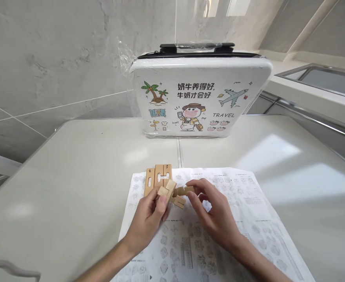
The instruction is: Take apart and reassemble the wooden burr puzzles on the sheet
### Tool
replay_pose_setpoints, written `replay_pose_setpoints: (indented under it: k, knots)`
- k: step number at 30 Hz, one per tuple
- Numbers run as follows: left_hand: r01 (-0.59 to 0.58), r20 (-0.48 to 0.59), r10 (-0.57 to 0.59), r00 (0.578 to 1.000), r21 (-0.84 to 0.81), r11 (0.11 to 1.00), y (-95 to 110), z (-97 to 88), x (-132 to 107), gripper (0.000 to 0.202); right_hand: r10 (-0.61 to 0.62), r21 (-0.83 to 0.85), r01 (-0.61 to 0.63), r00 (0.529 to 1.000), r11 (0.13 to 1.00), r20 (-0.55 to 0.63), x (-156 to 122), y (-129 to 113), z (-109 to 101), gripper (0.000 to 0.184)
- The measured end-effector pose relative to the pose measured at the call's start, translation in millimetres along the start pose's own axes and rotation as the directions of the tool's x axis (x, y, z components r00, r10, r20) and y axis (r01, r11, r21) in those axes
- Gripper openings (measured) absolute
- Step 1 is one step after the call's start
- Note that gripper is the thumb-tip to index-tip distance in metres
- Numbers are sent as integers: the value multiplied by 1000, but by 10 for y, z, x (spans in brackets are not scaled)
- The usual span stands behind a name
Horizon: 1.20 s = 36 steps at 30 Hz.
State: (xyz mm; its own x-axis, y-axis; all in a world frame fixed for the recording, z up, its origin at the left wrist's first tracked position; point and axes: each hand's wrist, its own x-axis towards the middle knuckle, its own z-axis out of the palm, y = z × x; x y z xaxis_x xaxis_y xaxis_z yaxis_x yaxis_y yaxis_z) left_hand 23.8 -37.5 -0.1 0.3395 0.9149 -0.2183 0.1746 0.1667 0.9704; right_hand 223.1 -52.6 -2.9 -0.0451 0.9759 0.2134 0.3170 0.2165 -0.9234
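Observation:
Both my hands work on a wooden interlocking puzzle of notched pale bars, held just above a printed instruction sheet. My left hand is closed round the puzzle's left side, thumb on top of a bar. On the right side, my right hand pinches a short bar with fingertips. Three numbered wooden bars lie side by side on the sheet's top left corner, just behind the puzzle and touching neither hand.
A white table with a centre seam carries everything. At its back stands a white plastic-wrapped case with cartoon travel pictures and a black handle. A grey tiled wall rises to the left. A ledge and window frame run along the right.

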Motion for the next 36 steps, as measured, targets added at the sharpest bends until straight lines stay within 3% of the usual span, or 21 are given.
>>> replay_pose_setpoints:
  k: [4,8,10,12,14,16,19,22,29,36]
  knots:
    - [-5,-1,5,1000,75,997,-28,-21,-3,44,-83,-107,85,996,991,21,-39,60,10,14]
    - [-37,-34,41,999,107,994,-24,-29,-6,44,-103,-113,106,994,988,35,-39,64,21,16]
    - [-39,-46,42,998,68,997,-4,-27,-5,44,-51,-50,51,999,997,5,-19,43,11,17]
    - [-37,-60,38,997,20,999,26,-25,-2,45,84,80,-83,996,993,-10,12,25,-17,22]
    - [-45,-70,44,997,-9,999,59,-27,-1,46,258,267,-263,965,927,55,45,20,-61,30]
    - [-60,-59,58,997,-28,998,80,-30,-2,47,375,456,-421,907,784,193,74,25,-103,36]
    - [-46,-3,46,999,-79,996,74,-27,-9,47,399,615,-565,825,550,401,98,28,-127,38]
    - [-10,73,18,997,-108,994,49,-17,-19,47,353,626,-652,758,429,548,100,16,-100,40]
    - [-14,189,26,982,-65,998,67,0,-27,43,357,591,-729,685,347,635,73,28,-65,41]
    - [-6,194,12,981,-31,1000,42,-10,-17,41,378,603,-728,685,327,622,57,30,-60,39]
